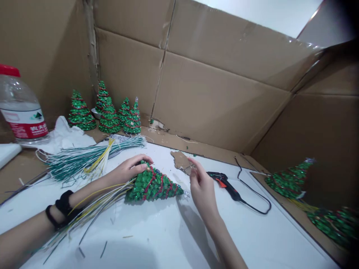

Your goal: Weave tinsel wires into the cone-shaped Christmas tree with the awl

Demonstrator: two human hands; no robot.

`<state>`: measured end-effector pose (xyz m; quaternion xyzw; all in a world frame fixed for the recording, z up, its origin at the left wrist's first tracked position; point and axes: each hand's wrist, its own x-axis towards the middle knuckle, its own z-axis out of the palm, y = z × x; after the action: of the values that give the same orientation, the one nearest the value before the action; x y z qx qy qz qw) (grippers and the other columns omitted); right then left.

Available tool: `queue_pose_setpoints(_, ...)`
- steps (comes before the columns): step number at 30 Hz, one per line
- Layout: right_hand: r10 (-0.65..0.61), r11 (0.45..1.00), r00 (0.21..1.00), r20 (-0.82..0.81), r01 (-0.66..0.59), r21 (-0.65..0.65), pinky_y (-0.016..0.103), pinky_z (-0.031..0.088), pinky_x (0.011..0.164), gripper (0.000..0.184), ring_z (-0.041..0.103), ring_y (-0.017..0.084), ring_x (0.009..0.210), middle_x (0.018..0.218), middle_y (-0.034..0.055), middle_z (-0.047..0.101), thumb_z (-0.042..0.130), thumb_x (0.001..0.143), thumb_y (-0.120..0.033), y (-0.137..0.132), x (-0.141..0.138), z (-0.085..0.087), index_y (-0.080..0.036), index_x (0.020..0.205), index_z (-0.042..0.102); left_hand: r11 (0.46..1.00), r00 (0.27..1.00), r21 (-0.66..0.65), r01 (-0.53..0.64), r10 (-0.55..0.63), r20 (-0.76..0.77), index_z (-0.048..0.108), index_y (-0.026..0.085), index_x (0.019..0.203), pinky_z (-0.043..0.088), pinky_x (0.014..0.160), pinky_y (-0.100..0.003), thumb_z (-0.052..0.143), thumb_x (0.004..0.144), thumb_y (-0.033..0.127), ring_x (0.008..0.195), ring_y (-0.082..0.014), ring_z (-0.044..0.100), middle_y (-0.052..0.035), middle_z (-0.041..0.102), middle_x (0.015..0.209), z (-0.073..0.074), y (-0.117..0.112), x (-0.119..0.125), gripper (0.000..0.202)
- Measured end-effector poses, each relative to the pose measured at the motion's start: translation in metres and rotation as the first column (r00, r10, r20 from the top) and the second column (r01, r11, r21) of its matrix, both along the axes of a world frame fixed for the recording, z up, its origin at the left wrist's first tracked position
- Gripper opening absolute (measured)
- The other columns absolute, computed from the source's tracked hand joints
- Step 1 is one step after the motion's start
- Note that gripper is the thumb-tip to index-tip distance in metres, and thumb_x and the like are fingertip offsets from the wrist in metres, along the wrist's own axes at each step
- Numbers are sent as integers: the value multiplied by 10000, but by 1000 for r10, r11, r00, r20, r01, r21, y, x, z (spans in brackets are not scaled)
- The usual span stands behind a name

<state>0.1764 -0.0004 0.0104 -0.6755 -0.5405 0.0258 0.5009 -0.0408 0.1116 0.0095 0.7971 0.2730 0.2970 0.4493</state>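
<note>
A small green beaded Christmas tree (157,184) with red garland lies on its side on the white board (134,231), its silvery tip to the right. My left hand (137,166) is closed over the tree's wide end. Long white, yellow and dark wires (112,198) trail from that end beneath my left forearm. Past the tree's tip, my right hand (200,181) is raised with its fingers drawn together; whatever they pinch is too small or hidden to name. Its fingertips are beside a torn cardboard piece (179,161) and the nozzle end of a black glue gun (226,185).
Several finished trees (109,116) stand at the back left; two more trees (288,179) lie at the right. A wire bundle (84,157), crumpled tissue (67,134) and red-capped bottle (24,108) occupy the left. The gun's cord (258,211) loops right. Cardboard walls (218,89) surround the board.
</note>
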Motion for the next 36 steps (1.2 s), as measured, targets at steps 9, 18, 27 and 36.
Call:
queue_pose_setpoints(9, -20, 999, 999, -49, 22, 47, 279, 403, 604, 505, 495, 175, 584, 668, 30, 546, 315, 830, -223, 9, 4, -10, -122, 1303, 460, 944, 971, -281, 175, -117, 211, 633, 192, 1015, 408, 869, -341, 540, 760, 577, 970, -250, 572, -52, 664, 990, -10, 13, -6, 471)
queue_pose_setpoints(18, 30, 976, 973, -228, 20, 215, 285, 398, 687, 495, 524, 172, 666, 786, 38, 596, 356, 786, -215, 14, 10, -12, -161, 1261, 484, 845, 935, -493, 208, -23, 355, 641, 141, 1024, 413, 855, -324, 553, 805, 461, 944, -246, 597, -52, 701, 935, -15, 12, -17, 398)
queue_pose_setpoints(27, 85, 952, 892, -445, 59, 301, 277, 445, 685, 302, 574, 180, 824, 967, 95, 622, 312, 773, -295, 12, 6, -14, -156, 921, 536, 851, 945, -519, 75, 106, 310, 651, 144, 970, 457, 794, -269, 607, 752, 435, 876, -200, 628, -76, 699, 904, 9, -12, -18, 366)
queue_pose_setpoints(36, 135, 973, 803, -581, 4, 232, 301, 456, 737, 245, 578, 192, 911, 1034, 103, 618, 543, 732, -399, 1, 6, 7, -197, 848, 466, 897, 959, -416, -147, 232, 162, 623, 149, 999, 480, 769, -319, 656, 703, 478, 797, -213, 639, -101, 677, 979, 49, -8, -40, 444)
